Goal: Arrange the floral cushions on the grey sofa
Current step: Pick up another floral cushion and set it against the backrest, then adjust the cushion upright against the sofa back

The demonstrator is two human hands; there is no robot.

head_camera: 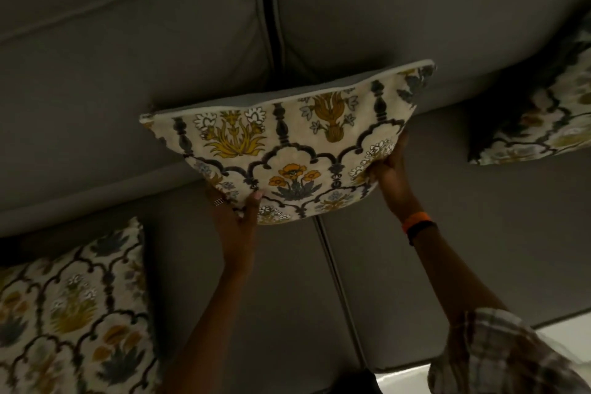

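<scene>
I hold a cream floral cushion (287, 144) with yellow flowers and dark arches against the backrest of the grey sofa (128, 73), over the gap between the two seat cushions. My left hand (235, 211), with rings on one finger, grips its lower left edge. At the lower right edge my right hand (391, 169) grips the cushion; an orange band sits on that wrist. A second floral cushion (70, 313) lies on the seat at the lower left. A third floral cushion (540, 125) leans at the right edge, partly cut off and in shadow.
The seam (339, 281) between the two seat cushions runs down from under the held cushion. A pale floor strip (556, 336) shows at the lower right beyond the sofa's front edge. My checked sleeve (499, 358) fills the bottom right corner.
</scene>
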